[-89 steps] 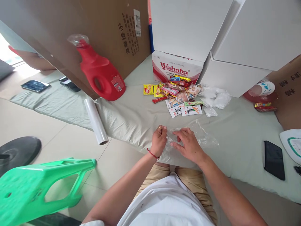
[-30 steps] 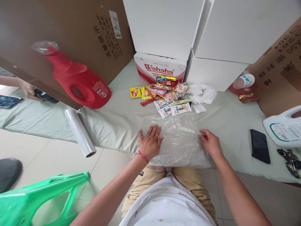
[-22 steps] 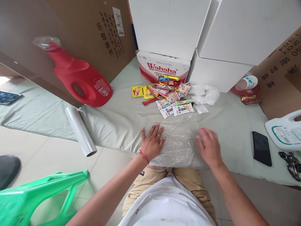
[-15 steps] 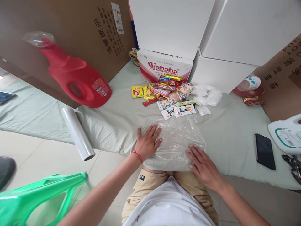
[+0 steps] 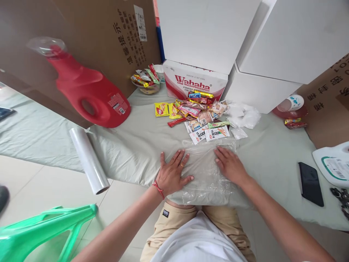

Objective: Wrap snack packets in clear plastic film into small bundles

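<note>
Left hand [image 5: 171,178]: I press it, fingers spread, seemingly pinning the thin clear plastic sheet [image 5: 203,174] on the grey-green cloth-covered table [image 5: 275,163] | right hand [image 5: 231,166]: fingers extended close together on it, likely smoothing | colourful wrapped snacks [image 5: 205,117]: heaped just beyond, perhaps leaving room

Green stool [image 5: 35,225], red jug [image 5: 94,85], black phone [image 5: 311,185] near keys [image 5: 341,196].

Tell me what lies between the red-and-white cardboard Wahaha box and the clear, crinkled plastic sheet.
In the head view, a pile of small, colourful wrapped snacks lies between the cardboard box and the clear plastic sheet.
</note>
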Motion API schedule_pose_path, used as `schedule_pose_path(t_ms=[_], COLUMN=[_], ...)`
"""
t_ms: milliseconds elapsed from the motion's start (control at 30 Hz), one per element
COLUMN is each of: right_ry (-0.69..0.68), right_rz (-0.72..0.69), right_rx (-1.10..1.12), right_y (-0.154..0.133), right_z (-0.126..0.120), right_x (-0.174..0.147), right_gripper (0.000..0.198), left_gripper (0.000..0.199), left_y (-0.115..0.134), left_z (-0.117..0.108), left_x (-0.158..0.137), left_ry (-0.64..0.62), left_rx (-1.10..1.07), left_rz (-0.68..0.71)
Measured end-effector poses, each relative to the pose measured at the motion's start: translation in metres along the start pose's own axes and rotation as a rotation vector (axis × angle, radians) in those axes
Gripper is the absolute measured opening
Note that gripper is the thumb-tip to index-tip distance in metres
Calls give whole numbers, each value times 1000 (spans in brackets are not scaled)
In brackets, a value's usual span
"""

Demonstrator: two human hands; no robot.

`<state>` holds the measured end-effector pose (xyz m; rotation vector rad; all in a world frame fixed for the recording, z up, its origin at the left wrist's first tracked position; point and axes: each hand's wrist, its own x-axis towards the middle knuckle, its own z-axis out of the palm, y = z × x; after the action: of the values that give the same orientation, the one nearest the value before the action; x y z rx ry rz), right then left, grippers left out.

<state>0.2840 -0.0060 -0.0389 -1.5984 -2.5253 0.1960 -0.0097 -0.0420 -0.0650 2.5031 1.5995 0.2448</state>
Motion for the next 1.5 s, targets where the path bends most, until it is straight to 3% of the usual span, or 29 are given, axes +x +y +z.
schedule_pose_path(t_ms=[133,200,300,367,433,633,767,833,933,1033,1100,1200,1267,1367,1500], right_ry=[-79,-67,-30,-115,-205,-202,-267,-276,-322,-389,-424,-483,-505,-564,-576], right_rz=[258,294,55,-71,-104,0,123,102,-113,-324,-374,-349,-284,-194,-201], right_rx=[2,-26,-66,-104,-151,-175,-44,18,91,67,3,-90,-142,-231,-298], right_y=[43,46,38,34,37,82,101,96,70,31,10,2,8,19,23], right_z=[-18,-33,-46,-44,-38,-33,-53,-68,-83,-77,-64,-46,-42,-42,-47], right_x=[24,46,94,123,141,135,136,146,172,198,209,215,214,212,212], right_gripper=[39,39,31,45,58,49,22,14,14,20,35,55,57,52,38], left_gripper=[96,102,108,110,112,118,119,119,119,119,119,120,120,121,119], left_y=[-6,-8,-9,-9,-9,-12,-14,-14,-13,-11,-10,-9,-9,-10,-11], left_z=[-1,-1,-1,-1,-2,3,3,2,0,-2,-4,-5,-5,-4,-2], left_x=[-2,-3,-3,-4,-5,-6,-6,-6,-5,-4,-3,-2,-2,-2,-3], left_ry=[-24,-37,-62,-80,-93,-99,-107,-115,-117,-126,-141,-164,-175,-172,-152], left_rx=[-5,-6,-19,-31,-45,-70,-61,-55,-34,-14,-12,-22,-33,-28,-13], left_rz=[-8,5,16,12,2,7,5,6,10,5,-2,-12,-10,-3,2])
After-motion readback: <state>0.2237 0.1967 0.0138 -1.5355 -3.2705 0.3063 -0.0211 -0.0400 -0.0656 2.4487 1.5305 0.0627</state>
